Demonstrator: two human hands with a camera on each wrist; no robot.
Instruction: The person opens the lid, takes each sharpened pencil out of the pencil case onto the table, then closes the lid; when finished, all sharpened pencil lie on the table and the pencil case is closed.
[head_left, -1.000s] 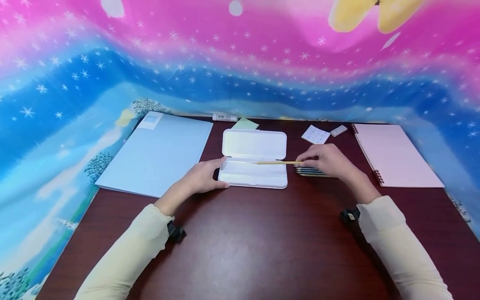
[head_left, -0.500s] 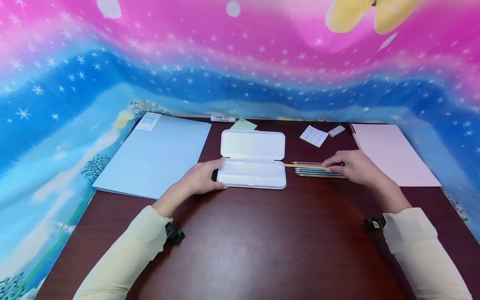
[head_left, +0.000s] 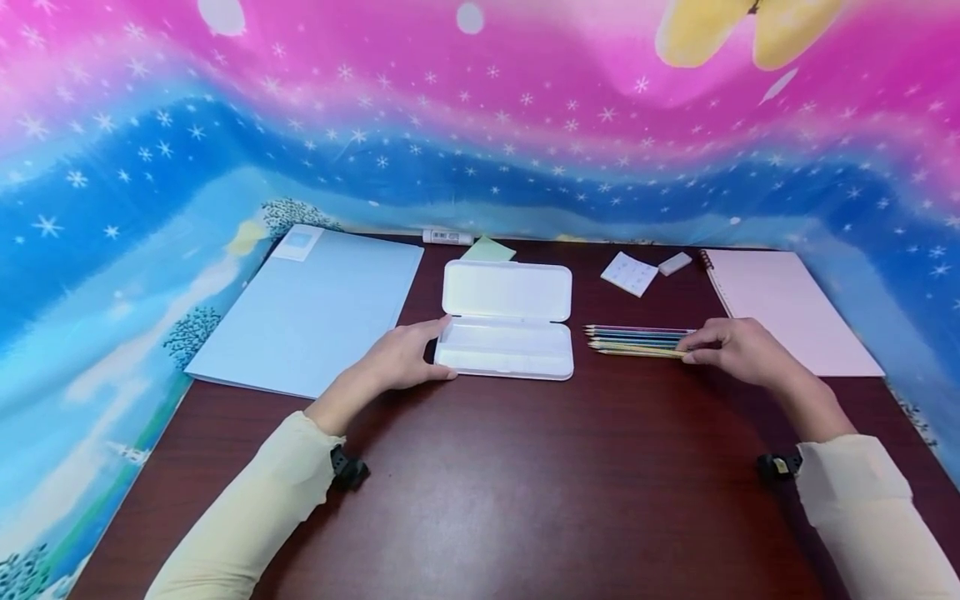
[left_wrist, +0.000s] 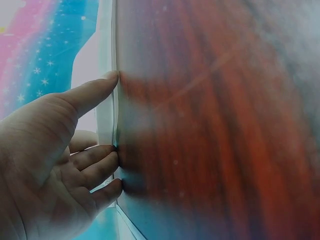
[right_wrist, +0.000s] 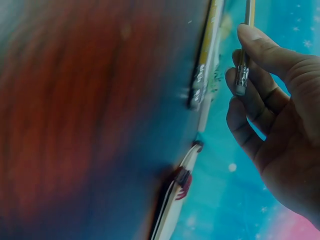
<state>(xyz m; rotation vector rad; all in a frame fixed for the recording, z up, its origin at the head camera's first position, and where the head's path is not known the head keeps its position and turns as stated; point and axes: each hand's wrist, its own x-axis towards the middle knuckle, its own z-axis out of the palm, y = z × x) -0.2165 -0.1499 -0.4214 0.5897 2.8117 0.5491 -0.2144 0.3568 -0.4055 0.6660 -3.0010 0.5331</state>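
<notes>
An open white pencil case (head_left: 506, 346) lies mid-table, its lid folded back and its tray bare. My left hand (head_left: 405, 354) grips its left end, thumb at the front corner and index finger near the hinge; the left wrist view shows the fingertips along the case edge. To the right, several pencils (head_left: 630, 332) lie side by side, tips pointing left. My right hand (head_left: 738, 350) pinches a yellow pencil (right_wrist: 242, 75) near its eraser end, between thumb and fingers. In the right wrist view this pencil is apart from the other pencils (right_wrist: 200, 70).
A light blue folder (head_left: 315, 308) lies on the left and a pink spiral notebook (head_left: 795, 312) on the right. Behind the case are a white tube-like item (head_left: 447, 237) and a green paper (head_left: 490, 248). A patterned square pad (head_left: 630, 273) and a white eraser (head_left: 675, 264) lie farther right.
My right hand has carried the yellow pencil rightward and nearer to me, from above the pencil case to over the row of pencils. The left hand has kept its place on the case.
</notes>
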